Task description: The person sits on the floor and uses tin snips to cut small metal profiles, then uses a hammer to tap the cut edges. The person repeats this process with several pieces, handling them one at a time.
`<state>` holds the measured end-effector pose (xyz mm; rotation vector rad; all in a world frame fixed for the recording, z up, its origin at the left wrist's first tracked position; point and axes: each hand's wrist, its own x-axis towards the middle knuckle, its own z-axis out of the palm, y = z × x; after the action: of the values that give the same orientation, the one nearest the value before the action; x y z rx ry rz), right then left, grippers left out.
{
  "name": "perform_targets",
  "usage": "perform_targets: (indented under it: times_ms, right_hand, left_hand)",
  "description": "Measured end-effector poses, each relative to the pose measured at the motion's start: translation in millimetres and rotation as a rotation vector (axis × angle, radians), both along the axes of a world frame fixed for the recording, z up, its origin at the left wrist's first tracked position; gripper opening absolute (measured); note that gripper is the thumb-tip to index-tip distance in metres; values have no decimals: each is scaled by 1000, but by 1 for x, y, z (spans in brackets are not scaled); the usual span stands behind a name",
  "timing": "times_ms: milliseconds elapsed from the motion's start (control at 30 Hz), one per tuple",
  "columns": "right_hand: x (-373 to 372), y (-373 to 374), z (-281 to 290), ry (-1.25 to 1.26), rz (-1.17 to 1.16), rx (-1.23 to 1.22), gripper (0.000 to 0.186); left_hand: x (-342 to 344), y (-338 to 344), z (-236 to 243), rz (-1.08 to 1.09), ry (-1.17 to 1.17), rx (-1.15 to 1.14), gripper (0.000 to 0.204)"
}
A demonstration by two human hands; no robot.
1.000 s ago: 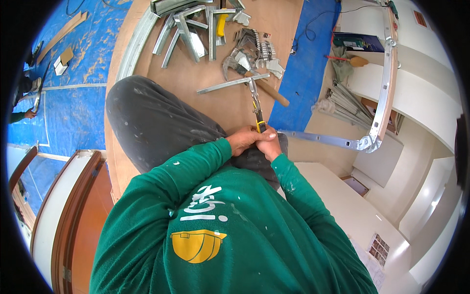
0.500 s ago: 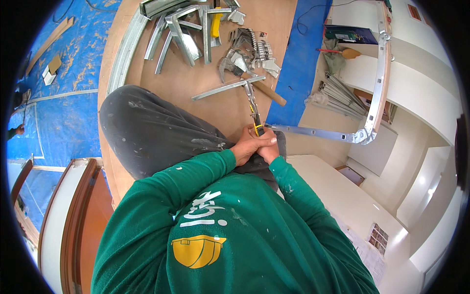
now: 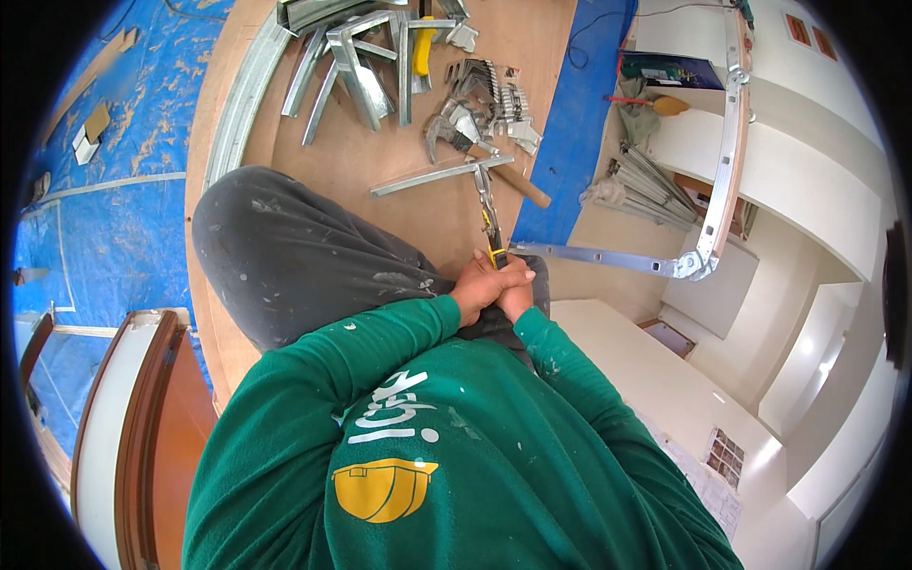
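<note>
Both my hands are closed together around the yellow-and-black handles of a pair of metal snips [image 3: 488, 225]. My left hand [image 3: 477, 288] lies over the grip, and my right hand [image 3: 516, 298] wraps it from the other side, their fingers overlapping. The jaws of the snips are at the right part of a thin metal strip [image 3: 427, 177], which lies slanting above the wooden board. Whether the jaws bite into it is too small to tell. Just beyond the strip is a claw hammer [image 3: 522, 184] with a wooden handle, partly covered by it.
Cut metal profiles [image 3: 356, 76] and a yellow-handled tool [image 3: 422, 49] pile up at the far side of the wooden board [image 3: 313, 176]. Several small metal brackets [image 3: 475, 81] sit beside the hammer. A metal ladder [image 3: 608, 257] stands right. Blue sheeting [image 3: 123, 214] covers the floor left.
The right end of the metal strip has tipped slightly nearer, and the snips' jaws have shifted a little with it. Both hands keep their grip. The view has moved slightly.
</note>
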<state>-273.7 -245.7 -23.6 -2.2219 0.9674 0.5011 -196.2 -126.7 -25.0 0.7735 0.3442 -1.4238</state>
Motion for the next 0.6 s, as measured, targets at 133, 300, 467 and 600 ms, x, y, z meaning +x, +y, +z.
perform_targets:
  times_ms: [133,300,467,600]
  right_hand:
    - [1,4,-2,-8,3,-2,33]
    - [3,8,-5,-30,-1,-5,34]
    - [7,7,-3,-73,25,-11,34]
    - [4,0,0,-121,60,-19,35]
  left_hand:
    - [2,1,4,-25,-56,89,56]
    - [-3,1,-1,-16,-131,176,56]
    - [-8,-6,-5,61,-128,84,53]
    - [6,-1,6,-67,-98,62,49]
